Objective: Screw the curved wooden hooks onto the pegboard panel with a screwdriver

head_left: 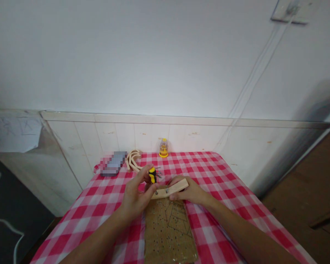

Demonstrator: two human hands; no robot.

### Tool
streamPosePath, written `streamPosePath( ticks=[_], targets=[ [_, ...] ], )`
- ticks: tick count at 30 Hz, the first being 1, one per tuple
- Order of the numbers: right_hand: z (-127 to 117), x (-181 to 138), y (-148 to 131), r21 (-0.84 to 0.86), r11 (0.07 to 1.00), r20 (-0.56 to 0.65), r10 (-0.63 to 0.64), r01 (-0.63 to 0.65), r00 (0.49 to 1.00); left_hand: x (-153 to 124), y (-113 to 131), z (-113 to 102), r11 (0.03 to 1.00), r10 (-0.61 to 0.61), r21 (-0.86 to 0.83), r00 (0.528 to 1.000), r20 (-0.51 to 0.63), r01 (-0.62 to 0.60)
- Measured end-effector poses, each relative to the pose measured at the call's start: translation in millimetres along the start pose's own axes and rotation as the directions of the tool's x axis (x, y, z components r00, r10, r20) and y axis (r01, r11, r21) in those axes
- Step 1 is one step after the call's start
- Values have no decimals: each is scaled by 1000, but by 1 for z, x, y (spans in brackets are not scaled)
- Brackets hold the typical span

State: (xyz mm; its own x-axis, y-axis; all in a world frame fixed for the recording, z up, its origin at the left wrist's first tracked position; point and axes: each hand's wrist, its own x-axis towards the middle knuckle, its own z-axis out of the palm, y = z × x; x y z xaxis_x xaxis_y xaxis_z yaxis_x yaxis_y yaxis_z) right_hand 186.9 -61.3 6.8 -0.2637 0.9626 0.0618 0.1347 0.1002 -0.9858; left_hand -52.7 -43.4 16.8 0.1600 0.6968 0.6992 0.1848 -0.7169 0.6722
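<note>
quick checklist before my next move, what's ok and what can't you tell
1. Screwdriver in the left hand: ok, handle held.
2. Curved wooden strip in the right hand: ok, gripped near its right end.
3. Screwdriver tip seated: cannot tell, hidden.
4. Brown board on the checked cloth: ok, lying below the strip.
5. Yellow container upright: ok, near the wall.

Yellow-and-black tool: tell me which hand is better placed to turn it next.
Probably the left hand: it grips the yellow-and-black tool near one end of the wooden piece, while the right hand holds the piece's other end.
</note>
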Motion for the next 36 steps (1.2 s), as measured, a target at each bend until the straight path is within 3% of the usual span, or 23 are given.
streamPosePath(
  ticks=[12, 36],
  targets=[
    [1, -1, -2, -4, 1000, -14, 7, -7, 1000, 1, 0, 0, 1000, -27, 8, 1000, 2, 27],
    [1, -1, -2, -19, 1000, -15, -20, 19, 1000, -2, -3, 1, 994, 49, 95, 999, -25, -46]
  ],
)
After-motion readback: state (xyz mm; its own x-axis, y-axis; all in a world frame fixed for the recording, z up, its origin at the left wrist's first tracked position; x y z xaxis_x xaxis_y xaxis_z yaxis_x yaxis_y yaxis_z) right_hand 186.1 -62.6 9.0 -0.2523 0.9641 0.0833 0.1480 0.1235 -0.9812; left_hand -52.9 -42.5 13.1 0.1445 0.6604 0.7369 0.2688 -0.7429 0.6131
